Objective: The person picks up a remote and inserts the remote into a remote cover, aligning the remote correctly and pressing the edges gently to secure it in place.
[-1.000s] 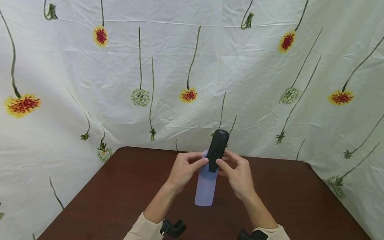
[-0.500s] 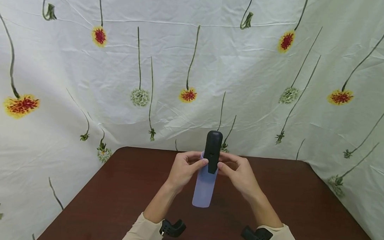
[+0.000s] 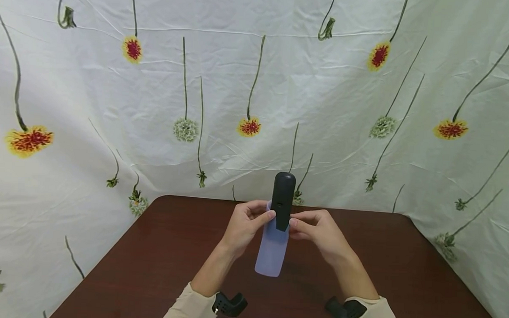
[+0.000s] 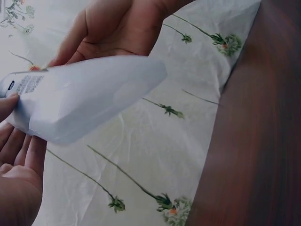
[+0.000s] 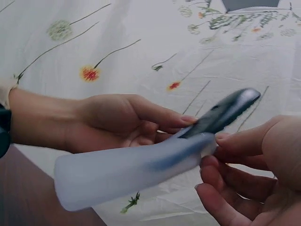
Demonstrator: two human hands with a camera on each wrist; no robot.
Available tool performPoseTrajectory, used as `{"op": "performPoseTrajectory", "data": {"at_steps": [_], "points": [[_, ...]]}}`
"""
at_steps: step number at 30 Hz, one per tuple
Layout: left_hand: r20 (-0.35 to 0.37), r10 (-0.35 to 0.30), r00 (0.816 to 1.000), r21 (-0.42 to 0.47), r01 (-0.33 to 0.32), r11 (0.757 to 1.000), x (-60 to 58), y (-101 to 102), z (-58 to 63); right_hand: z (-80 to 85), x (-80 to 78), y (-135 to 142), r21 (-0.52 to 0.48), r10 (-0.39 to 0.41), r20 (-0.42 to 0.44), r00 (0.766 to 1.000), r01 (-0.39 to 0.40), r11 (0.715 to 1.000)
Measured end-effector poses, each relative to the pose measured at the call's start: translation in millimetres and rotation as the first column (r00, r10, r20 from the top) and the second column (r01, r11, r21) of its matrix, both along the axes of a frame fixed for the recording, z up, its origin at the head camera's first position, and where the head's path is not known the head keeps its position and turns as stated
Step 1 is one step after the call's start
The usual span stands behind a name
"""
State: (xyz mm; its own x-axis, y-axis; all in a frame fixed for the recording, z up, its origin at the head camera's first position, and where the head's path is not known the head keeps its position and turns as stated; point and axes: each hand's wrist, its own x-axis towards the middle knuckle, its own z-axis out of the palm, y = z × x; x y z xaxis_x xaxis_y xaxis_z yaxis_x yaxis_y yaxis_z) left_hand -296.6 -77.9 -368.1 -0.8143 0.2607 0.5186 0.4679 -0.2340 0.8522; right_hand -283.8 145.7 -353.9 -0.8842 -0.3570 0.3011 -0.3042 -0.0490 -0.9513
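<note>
A black remote control [image 3: 283, 193] with a rounded end is partly inside a translucent lavender silicone sleeve [image 3: 271, 253], held up over the table. Its bare end sticks out beyond the sleeve's opening, pointing away from me. My left hand [image 3: 243, 224] pinches the sleeve's left edge near the opening, thumb on top beside the remote. Across from it, my right hand [image 3: 319, 231] pinches the sleeve's right edge between thumb and index finger. In the right wrist view the remote's dark body [image 5: 225, 113] emerges from the sleeve [image 5: 108, 176]. Printed text on the remote shows through the sleeve [image 4: 94, 94] in the left wrist view.
A dark reddish-brown table [image 3: 171, 259] lies beneath the hands. Behind and around it hangs a white cloth [image 3: 223, 83] printed with flowers. Black camera mounts sit on the left wrist [image 3: 229, 304] and right wrist [image 3: 346, 310].
The remote has swung from leaning right to nearly upright and shifted slightly left. My right hand has moved a little right and down, its fingers now at the sleeve's edge. The left hand stays put.
</note>
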Motion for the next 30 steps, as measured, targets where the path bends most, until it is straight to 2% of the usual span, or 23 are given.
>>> {"op": "performPoseTrajectory", "data": {"at_steps": [4,8,10,12,14,17,19,23,27,30], "points": [[-0.024,-0.045,0.999,-0.014,0.044,0.999,1.3,1.5,-0.1,0.1,-0.6,5.3,-0.072,0.061,0.058,0.996,-0.057,0.996],[-0.047,-0.082,0.996,-0.023,0.081,0.996,0.8,3.0,-1.2,0.5,-0.8,6.9,-0.038,0.075,0.062,0.995,-0.073,0.997],[-0.058,-0.092,0.994,-0.020,0.091,0.996,0.3,3.7,-1.8,1.1,-0.1,7.1,0.003,0.058,0.032,0.998,-0.058,0.998],[-0.066,-0.100,0.993,-0.018,0.100,0.995,0.2,4.4,-2.0,2.3,1.7,6.6,0.064,0.019,-0.029,0.999,-0.017,0.998],[-0.073,-0.099,0.992,-0.028,0.098,0.995,0.1,5.2,-2.0,3.8,4.5,5.0,0.143,-0.045,-0.114,0.992,0.061,0.988],[-0.078,-0.072,0.994,-0.053,0.068,0.996,0.0,6.2,-1.7,6.6,9.5,1.0,0.231,-0.148,-0.218,0.965,0.198,0.953],[-0.084,-0.038,0.996,-0.074,0.031,0.997,-0.5,6.4,-2.0,7.9,12.0,-2.9,0.250,-0.215,-0.243,0.946,0.275,0.928],[-0.104,0.034,0.994,-0.105,-0.045,0.993,-1.7,5.8,-2.9,8.4,13.1,-11.7,0.186,-0.312,-0.177,0.934,0.342,0.921],[-0.140,0.102,0.985,-0.135,-0.121,0.983,-3.2,5.1,-3.1,7.2,12.4,-21.6,0.048,-0.377,-0.053,0.925,0.379,0.924],[-0.163,0.138,0.977,-0.146,-0.163,0.976,-3.6,4.8,-2.5,7.0,13.2,-28.4,-0.063,-0.402,0.033,0.915,0.403,0.913]]}}
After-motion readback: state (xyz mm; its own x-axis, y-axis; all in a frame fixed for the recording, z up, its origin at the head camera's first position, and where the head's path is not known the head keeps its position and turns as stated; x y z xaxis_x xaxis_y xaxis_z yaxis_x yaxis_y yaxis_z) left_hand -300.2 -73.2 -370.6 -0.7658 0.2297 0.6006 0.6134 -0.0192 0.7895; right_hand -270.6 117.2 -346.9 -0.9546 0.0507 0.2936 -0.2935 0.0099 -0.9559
